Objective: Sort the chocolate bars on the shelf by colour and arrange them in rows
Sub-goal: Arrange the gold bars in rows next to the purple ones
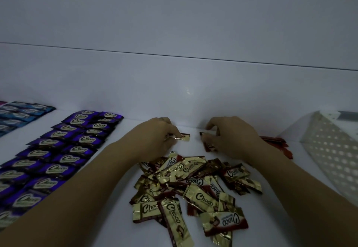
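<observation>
Your two forearms come in from the bottom corners and reach out over the white shelf. Between them, on the near side of both hands, lies a loose pile of gold bars, wrappers crossing at all angles, many showing "Choco" in dark lettering with dark red ends.

Your left hand is knuckles up with its fingers curled, pinching one gold bar that sticks out flat from the fingertips toward your other hand. Your right hand is likewise curled, its fingers holding a dark red and gold bar that lies partly beneath the palm. The two held bars are near each other but apart, both just short of the back wall.

Out past your left hand the purple bars lie sorted in two overlapping rows running from near you to the wall. Beyond those, farther left, are the blue bars in rows of their own. Just behind your right wrist a few red bars show, partly hidden. Farther right stands a white perforated panel
</observation>
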Available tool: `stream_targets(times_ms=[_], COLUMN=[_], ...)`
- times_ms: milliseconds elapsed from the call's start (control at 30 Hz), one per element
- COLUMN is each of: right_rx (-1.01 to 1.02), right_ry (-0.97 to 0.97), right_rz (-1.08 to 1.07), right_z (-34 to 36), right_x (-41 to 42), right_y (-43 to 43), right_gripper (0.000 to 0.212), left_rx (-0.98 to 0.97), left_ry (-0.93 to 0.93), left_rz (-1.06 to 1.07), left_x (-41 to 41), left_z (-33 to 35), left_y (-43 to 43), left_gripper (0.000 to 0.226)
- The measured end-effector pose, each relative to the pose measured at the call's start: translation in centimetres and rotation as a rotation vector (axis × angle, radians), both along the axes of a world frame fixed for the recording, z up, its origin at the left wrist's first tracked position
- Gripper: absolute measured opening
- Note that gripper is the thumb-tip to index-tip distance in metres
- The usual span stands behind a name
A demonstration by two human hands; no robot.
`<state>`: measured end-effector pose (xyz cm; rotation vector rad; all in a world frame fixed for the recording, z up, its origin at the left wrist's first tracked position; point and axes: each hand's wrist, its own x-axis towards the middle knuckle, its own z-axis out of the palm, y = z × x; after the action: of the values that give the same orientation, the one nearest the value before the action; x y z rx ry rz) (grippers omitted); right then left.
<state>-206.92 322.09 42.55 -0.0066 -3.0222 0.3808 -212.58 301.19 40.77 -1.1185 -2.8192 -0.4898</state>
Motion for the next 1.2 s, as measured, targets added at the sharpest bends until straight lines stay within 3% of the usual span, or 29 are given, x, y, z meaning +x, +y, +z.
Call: stream_targets(times_ms=[67,200,333,433,600,767,1200], right_rx=[-0.063,0.015,0.197,0.340,0.273,0.248,0.248], right_ry=[-0.012,-0.158,-0.041,0.065,0.090,0.031,-0.051], right_rz=[0.073,0.199,0.151,0.075,0.221,0.211,0.223], right_z=[0.3,0.6,-0.2,-0.5,-0.2,-0.7,-1.7], right_x=[0.1,0.5,0.1,0.2,1.3,1.3,-0.5], right_y=[0.8,1.3,0.2,-0.1,0.2,0.0,-0.9], right_gripper=[0.022,0.037,0.024,0.044,0.028,0.038,0.044], left_rx=[-0.008,-0.007,0.003,-0.044,-0.112,-0.198,-0.246], left_ry=[-0.017,-0.011,-0.003,-0.005,0.014,-0.017,-0.026], left_rz=[-0.004,-0.005,0.021,0.019,0.040,0.046,0.058], left_x=[0.1,0.1,0.0,0.2,0.6,0.4,-1.2], left_z=[0.0,-0.1,-0.2,-0.1,0.4,0.2,-0.7], left_y=[0.0,0.0,0.0,-0.2,0.0,0.3,0.2], left_gripper=[0.027,0.026,0.017,0.017,0.028,0.043,0.043])
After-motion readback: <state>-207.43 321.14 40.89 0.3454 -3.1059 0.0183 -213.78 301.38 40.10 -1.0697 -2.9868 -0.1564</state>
